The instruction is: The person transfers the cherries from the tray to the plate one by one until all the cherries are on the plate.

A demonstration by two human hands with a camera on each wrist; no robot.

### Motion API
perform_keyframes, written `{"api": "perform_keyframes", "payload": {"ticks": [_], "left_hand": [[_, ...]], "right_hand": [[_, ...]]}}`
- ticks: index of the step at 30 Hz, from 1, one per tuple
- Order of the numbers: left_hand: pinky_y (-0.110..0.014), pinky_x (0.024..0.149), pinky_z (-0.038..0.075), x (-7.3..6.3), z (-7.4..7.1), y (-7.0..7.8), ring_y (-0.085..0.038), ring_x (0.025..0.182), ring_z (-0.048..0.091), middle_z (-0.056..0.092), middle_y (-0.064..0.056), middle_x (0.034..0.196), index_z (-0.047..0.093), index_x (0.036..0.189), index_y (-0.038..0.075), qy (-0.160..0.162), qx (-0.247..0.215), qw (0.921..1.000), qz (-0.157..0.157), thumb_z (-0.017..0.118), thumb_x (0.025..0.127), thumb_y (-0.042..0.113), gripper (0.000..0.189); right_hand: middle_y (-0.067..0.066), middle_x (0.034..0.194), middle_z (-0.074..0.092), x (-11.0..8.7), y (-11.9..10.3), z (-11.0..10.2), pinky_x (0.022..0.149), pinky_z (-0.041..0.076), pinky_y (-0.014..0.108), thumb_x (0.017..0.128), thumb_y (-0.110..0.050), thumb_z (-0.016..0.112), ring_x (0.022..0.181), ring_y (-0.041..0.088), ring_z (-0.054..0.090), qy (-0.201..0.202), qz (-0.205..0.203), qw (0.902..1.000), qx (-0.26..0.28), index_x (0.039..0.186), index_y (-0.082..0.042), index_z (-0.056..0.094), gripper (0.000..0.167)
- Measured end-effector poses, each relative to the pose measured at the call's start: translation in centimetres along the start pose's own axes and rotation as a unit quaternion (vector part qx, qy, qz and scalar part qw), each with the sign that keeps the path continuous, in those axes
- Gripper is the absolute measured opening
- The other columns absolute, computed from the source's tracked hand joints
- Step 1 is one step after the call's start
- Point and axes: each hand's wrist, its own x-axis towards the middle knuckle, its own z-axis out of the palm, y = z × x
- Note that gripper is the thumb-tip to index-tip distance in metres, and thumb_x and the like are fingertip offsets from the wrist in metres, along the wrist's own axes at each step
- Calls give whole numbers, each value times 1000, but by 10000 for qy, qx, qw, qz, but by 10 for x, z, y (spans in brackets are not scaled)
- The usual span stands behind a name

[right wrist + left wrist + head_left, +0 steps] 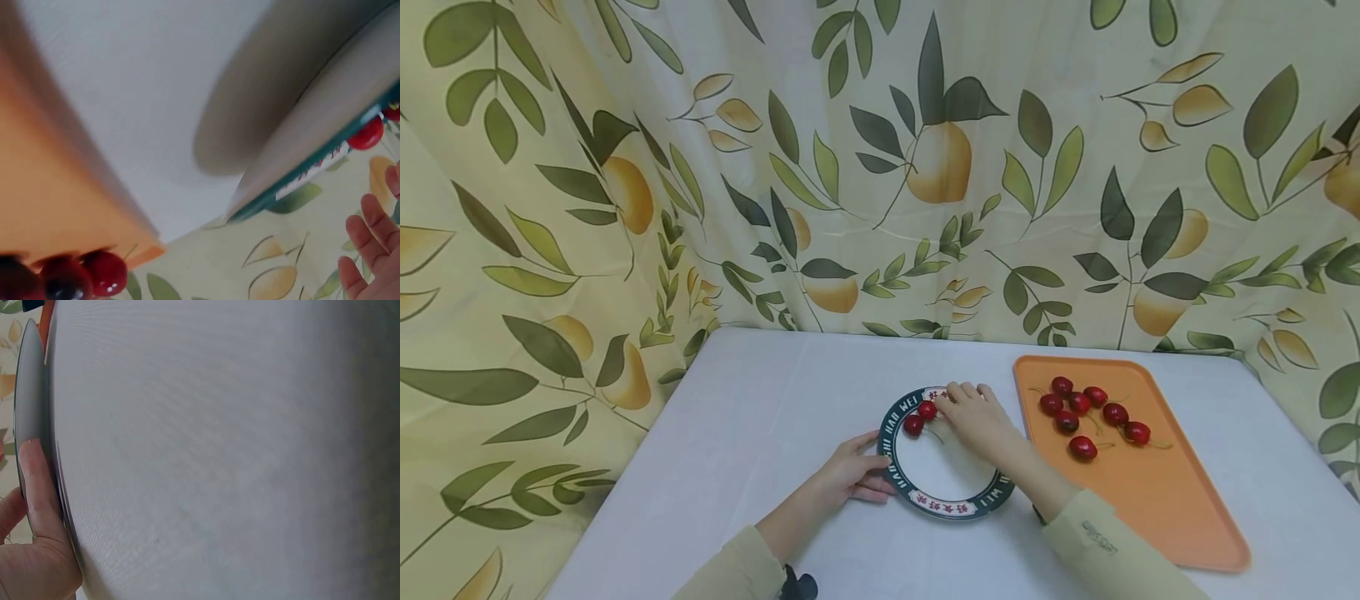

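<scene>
A round plate (pixel 955 471) with a dark green lettered rim stands on the white table. My left hand (pixel 852 473) holds its left rim, thumb on top; in the left wrist view a finger (pixel 40 487) lies along the plate's pale underside. Two red cherries sit at the upper left inside the plate, one cherry (pixel 913 425) nearer the rim and another cherry (pixel 927 410) by my right fingertips. My right hand (pixel 977 423) reaches over the plate's upper right. In the right wrist view its fingers (pixel 369 240) are spread and apart from the cherry (pixel 365 134).
To the right of the plate lies an orange tray (pixel 1187 517) with several stemmed cherries (pixel 1082 448) in its upper part. A curtain (pixel 880 233) with leaves and fruit printed on it hangs behind the white table (pixel 775 392).
</scene>
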Motion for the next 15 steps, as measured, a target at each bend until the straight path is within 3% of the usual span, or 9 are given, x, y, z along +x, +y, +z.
{"api": "perform_keyframes", "payload": {"ticks": [15], "left_hand": [[-39,62,59,-2,2,2,-26,69,68,68,-14,82,25,144,8,45,50,10000,-21,58,87,10,66]], "right_hand": [[10,97,54,-26,24,-22,89,43,53,80,-16,70,96,29,50,354,322,9988,85,107,-13,60,29]]}}
